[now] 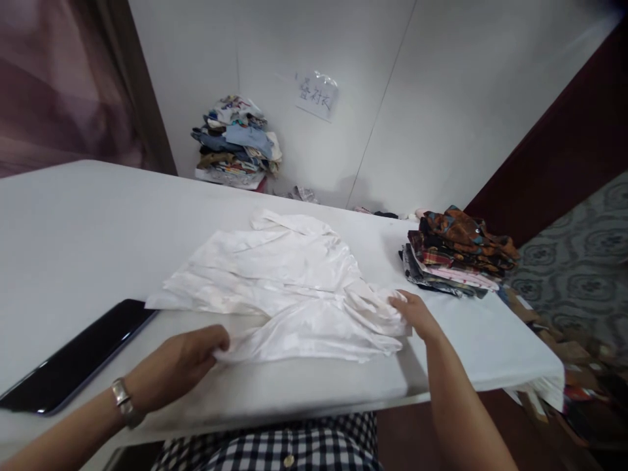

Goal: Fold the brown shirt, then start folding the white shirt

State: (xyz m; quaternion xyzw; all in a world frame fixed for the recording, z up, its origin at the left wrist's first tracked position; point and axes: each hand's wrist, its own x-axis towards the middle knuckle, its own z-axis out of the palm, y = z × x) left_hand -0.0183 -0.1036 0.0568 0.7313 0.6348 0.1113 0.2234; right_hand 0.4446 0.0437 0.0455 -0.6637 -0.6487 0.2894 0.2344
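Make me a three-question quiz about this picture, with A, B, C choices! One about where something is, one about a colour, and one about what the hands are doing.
1. Where is the folded stack of patterned clothes?
A. at the table's right end
B. on the phone
C. under the table

2. What colour is the shirt spread on the table?
A. red
B. white
C. black

3. What is the left hand doing?
A. lying flat on the phone
B. pinching the shirt's near edge
C. hanging in the air

Answers: 1 A, the stack sits by the right edge. 2 B, the cloth is shiny white. 3 B, its fingers grip the hem, while the right hand holds the bunched cloth.
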